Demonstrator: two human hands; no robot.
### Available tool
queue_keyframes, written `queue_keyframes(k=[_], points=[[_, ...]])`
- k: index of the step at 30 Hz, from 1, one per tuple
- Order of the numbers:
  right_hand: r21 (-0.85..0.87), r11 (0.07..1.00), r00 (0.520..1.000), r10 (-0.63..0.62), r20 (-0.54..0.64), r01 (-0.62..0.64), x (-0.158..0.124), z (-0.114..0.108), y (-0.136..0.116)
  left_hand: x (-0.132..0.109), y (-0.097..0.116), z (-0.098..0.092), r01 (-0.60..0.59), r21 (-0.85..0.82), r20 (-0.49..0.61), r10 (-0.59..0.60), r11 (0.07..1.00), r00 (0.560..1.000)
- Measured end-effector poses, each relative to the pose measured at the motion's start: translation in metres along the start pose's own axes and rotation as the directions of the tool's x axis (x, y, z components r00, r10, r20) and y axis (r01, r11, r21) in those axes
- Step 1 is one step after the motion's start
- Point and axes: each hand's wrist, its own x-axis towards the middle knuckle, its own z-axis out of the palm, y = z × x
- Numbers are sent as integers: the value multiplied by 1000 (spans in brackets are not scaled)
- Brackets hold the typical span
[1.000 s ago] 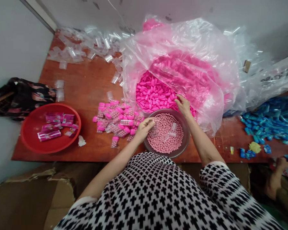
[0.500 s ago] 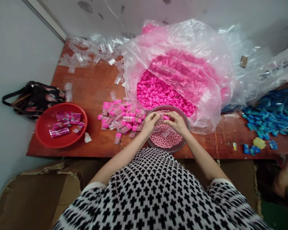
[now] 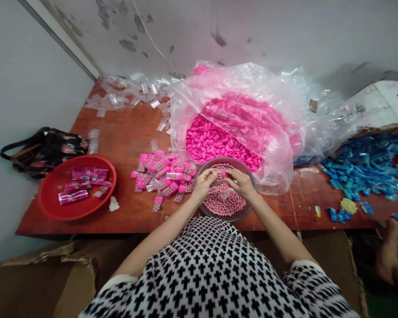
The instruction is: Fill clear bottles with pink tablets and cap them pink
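Over a grey bowl [image 3: 204, 212] of pink beads [image 3: 223, 203], both my hands are at a small clear tube [image 3: 219, 177] filled with beads. My left hand [image 3: 203, 184] pinches its left end between thumb and fingers. At the other end, my right hand [image 3: 241, 183] has thumb and forefinger around a pink cap [image 3: 224, 175]; how firmly it sits on the tube is too small to tell. A clear empty tube [image 3: 224, 194] lies on the beads. Left of the bowl is a pile of bead-filled tubes with pink caps [image 3: 167, 174].
Behind the bowl, a large plastic bag [image 3: 275, 172] spills pink caps [image 3: 215, 141]. Empty clear tubes [image 3: 132, 95] lie at the back left. A red basin [image 3: 49, 207] with pink packets and a dark handbag [image 3: 49, 148] are left; blue pieces [image 3: 354, 172] and another person's hand [image 3: 396, 229] are right.
The view has tilted up and shifted slightly. The pink cap and my right hand have come closer to my left hand, and the cap now sits at the tube's end.
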Motion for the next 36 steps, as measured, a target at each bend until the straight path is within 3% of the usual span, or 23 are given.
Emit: queue_keyframes(k=[3,6,8,11,16,24,31,34,36], points=[[-26,999,1000,28,-1,-28,3,-10,-1,0,-3,-6,-63,185,29,59,981,998],[2,1000,1000,16,-17,-16,8,-17,-5,0,-5,-11,-167,421,69,153,892,986],[4,1000,999,-30,44,30,10,-16,-8,-1,-5,-13,-229,513,93,212,827,973],[-56,997,989,-50,138,59,9,-8,-10,-2,-3,-13,-288,556,109,275,780,955],[-144,986,987,-69,144,90,2,5,-7,-4,-1,-15,-337,594,123,331,731,935],[-246,960,978,-86,192,132,-11,7,-6,-4,8,-20,-424,660,299,300,621,906],[-118,993,980,-6,201,30,-1,16,-3,1,4,-24,-267,599,130,237,755,963],[142,979,977,121,177,-147,4,11,-6,3,-5,-25,-163,428,21,171,889,985],[398,873,955,218,201,-283,3,7,-6,3,-8,-26,-95,274,-58,115,957,992]])
